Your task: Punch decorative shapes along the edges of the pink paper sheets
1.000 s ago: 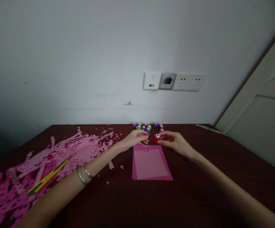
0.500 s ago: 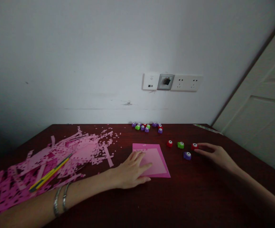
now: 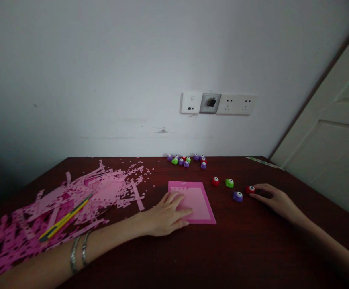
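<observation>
My left hand (image 3: pixel 168 214) lies flat with fingers spread on a light pink sheet (image 3: pixel 194 200), which rests on a darker pink sheet (image 3: pixel 207 200). At the right, the thumb and fingers of my right hand (image 3: pixel 275 200) are closed round a small red craft punch (image 3: pixel 249 190) on the table. Just left of it sits a purple punch (image 3: pixel 237 196). A green punch (image 3: pixel 229 183) and another red punch (image 3: pixel 215 181) stand a little farther back.
Pink paper strips and scraps (image 3: pixel 108 188) cover the table's left side, with a yellow utility knife (image 3: pixel 66 218) on top. Several more punches (image 3: pixel 180 161) stand along the wall at the back. A flat patterned strip (image 3: pixel 264 162) lies at the back right. Sockets (image 3: pixel 233 104) are on the wall.
My right hand and the red punch have shifted slightly toward me and to the right. My left hand stays on the paper, almost unmoved.
</observation>
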Motion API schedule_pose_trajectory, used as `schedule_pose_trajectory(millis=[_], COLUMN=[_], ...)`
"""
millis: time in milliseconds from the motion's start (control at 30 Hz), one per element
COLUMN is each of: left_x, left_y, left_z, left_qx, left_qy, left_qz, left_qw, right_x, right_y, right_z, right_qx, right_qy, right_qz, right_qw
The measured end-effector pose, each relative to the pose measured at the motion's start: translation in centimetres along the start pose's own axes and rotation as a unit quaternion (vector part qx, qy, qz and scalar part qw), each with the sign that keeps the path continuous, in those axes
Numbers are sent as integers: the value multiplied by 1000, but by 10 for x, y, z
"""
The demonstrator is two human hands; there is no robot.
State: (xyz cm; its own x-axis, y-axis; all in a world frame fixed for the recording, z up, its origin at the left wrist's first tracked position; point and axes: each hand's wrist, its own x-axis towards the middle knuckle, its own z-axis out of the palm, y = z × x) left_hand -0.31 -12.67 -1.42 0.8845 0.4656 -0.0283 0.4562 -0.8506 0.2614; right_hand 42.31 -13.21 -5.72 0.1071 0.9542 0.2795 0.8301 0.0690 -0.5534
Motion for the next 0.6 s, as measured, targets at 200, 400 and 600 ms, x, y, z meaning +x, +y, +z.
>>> schedule_pose_trajectory(millis=[200,400,600], left_x=[-2,-5,-6], left_y=[-8,-10,-9], left_z=[-1,-3,-8], left_qx=[-9,-15,7], left_qy=[-18,-11,30], left_qz=[16,18,43], left_qw=[1000,1000,999], right_x=[4,22,42], right_y=[6,-12,-77], right_z=[-7,-44,-46], right_qx=[-1,-25,5], right_qy=[-41,-83,-91], right_qz=[5,-1,-61], right_qw=[999,996,994])
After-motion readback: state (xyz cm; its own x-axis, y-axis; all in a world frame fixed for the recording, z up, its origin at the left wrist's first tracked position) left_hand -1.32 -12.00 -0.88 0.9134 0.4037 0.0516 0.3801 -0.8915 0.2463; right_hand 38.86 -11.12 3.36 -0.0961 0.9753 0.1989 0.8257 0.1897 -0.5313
